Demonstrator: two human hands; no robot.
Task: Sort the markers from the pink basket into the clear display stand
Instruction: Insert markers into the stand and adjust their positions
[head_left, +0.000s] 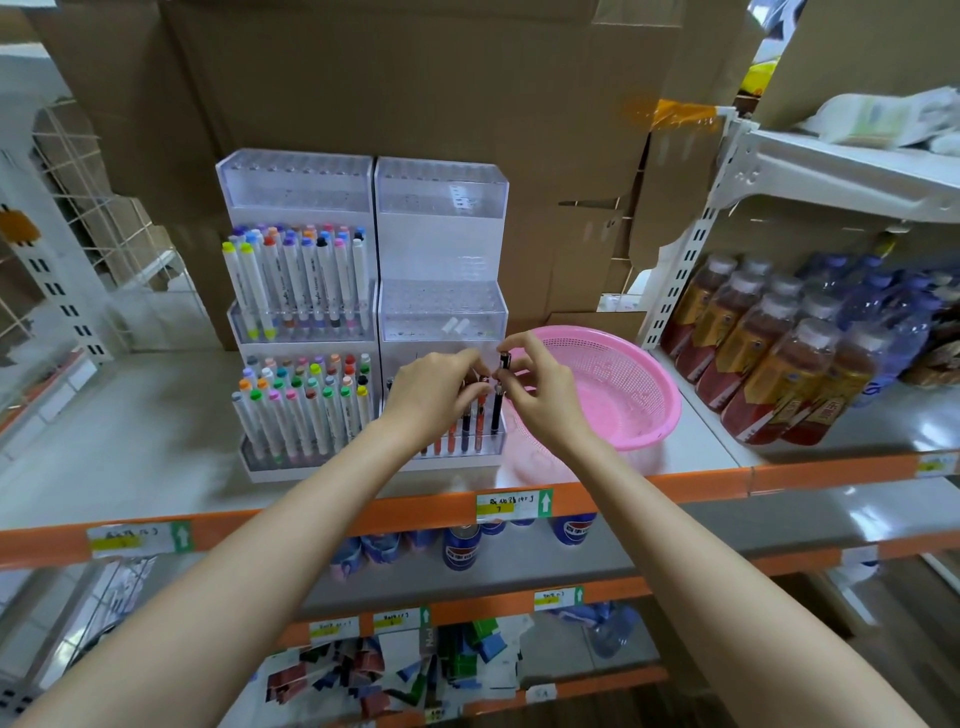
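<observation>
Right hand (535, 392) pinches the cap end of a black marker (497, 413), which stands upright in the front row of the clear display stand (441, 312), at its right end. Left hand (436, 389) has its fingers curled over the neighbouring marker tops; can't tell if it really grips. Pink basket (670, 410) sits just right of the stand and looks emptied. The marker is probably light, stiff and smooth plastic, and the cap may pull off, so hold it by the barrel below the cap.
</observation>
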